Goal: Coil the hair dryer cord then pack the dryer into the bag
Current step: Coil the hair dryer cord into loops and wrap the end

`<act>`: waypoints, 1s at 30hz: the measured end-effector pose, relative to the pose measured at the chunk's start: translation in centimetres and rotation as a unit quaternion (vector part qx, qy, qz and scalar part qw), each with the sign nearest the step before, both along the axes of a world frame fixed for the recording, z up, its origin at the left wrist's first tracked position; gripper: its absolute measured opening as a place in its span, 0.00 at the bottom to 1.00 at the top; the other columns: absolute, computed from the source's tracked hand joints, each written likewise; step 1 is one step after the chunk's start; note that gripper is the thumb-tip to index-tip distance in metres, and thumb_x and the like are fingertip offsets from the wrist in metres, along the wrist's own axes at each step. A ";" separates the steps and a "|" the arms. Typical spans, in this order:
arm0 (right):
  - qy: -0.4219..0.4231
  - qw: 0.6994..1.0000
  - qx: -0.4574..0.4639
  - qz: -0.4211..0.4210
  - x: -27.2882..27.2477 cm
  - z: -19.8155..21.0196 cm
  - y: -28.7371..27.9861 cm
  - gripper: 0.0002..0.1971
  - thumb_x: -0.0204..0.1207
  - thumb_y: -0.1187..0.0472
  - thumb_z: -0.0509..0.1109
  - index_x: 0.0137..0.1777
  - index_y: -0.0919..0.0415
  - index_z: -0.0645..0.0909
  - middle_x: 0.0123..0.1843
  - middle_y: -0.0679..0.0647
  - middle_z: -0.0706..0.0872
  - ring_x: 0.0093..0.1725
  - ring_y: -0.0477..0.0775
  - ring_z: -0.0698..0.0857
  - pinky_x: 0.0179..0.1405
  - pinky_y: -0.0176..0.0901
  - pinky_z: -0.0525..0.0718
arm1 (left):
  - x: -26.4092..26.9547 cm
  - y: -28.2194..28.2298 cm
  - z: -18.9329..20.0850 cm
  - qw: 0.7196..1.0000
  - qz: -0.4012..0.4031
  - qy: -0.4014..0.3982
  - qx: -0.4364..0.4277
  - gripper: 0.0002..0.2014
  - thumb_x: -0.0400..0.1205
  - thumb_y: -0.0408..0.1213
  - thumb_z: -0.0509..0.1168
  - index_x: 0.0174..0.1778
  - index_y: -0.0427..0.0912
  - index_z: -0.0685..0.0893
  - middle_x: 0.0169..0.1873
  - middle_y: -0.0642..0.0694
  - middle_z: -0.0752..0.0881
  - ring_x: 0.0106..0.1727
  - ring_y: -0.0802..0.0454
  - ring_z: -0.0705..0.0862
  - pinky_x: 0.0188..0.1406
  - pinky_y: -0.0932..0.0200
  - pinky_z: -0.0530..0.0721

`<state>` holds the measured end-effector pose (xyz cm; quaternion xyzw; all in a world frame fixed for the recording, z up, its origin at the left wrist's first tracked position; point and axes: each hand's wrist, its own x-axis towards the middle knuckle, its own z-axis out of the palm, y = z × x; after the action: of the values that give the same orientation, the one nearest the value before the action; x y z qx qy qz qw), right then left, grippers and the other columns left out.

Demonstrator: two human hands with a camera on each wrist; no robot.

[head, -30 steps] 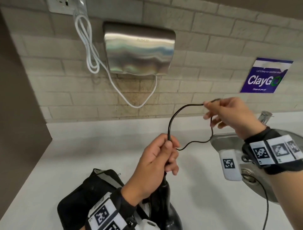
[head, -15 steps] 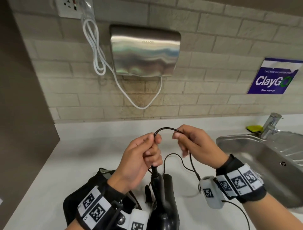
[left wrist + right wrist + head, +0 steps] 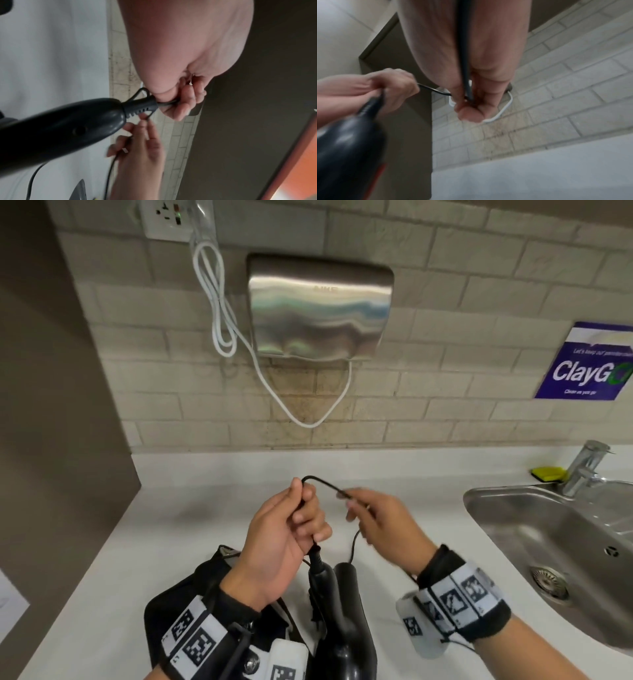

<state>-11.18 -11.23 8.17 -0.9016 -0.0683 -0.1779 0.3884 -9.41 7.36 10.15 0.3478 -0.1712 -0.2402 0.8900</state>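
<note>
The black hair dryer (image 3: 342, 625) hangs by its handle below my left hand (image 3: 291, 535), over the black bag (image 3: 178, 621) on the white counter. My left hand grips the black cord (image 3: 320, 481) just above the strain relief (image 3: 140, 106), with loops gathered in its fingers. A short arc of cord runs across to my right hand (image 3: 373, 515), which pinches it between thumb and fingers (image 3: 467, 106). More cord trails down past my right wrist. The dryer handle (image 3: 60, 129) fills the left wrist view.
A steel sink (image 3: 555, 546) with a tap (image 3: 582, 470) and a yellow sponge (image 3: 548, 472) is at the right. On the tiled wall hang a steel hand dryer (image 3: 318, 309), its white cable (image 3: 219, 313) and a blue sign (image 3: 589, 364). A brown panel (image 3: 51, 388) borders the counter's left.
My right hand came in from the raised right side to just beside my left hand, shortening the cord arc between them. The left hand has kept its grip on the cord.
</note>
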 end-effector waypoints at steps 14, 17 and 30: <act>0.164 0.934 -0.316 0.038 -10.3 1.2 2.9 0.11 0.84 0.58 0.56 0.65 0.49 0.71 0.50 0.48 0.76 0.47 0.53 0.79 0.42 0.44 0.73 | 0.8 0.4 -0.7 0.993 0.111 0.046 -0.017 0.13 0.89 0.36 0.54 0.48 0.35 0.82 0.30 0.45 0.82 0.32 0.49 0.83 0.47 0.51 0.83; 0.137 0.906 -0.395 0.065 -10.6 3.8 3.9 0.16 0.82 0.66 0.58 0.65 0.47 0.70 0.44 0.45 0.64 0.42 0.55 0.70 0.37 0.46 0.68 | 0.1 0.4 -0.2 0.995 0.097 0.002 0.016 0.13 0.89 0.34 0.54 0.49 0.33 0.83 0.34 0.41 0.86 0.37 0.45 0.85 0.47 0.49 0.85; -0.072 0.989 -0.054 0.118 -6.8 9.6 3.1 0.04 0.70 0.50 0.76 0.42 0.47 0.88 0.31 0.43 0.87 0.27 0.43 0.78 0.29 0.30 0.75 | -2.3 0.8 0.1 0.973 0.019 -0.195 0.125 0.15 0.86 0.36 0.56 0.48 0.26 0.79 0.34 0.38 0.84 0.35 0.42 0.84 0.43 0.57 0.83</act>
<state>-18.03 -8.09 17.80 -0.8918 -0.2114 -0.1909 0.3516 -11.71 8.13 10.28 0.4994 -0.3034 -0.1703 0.7935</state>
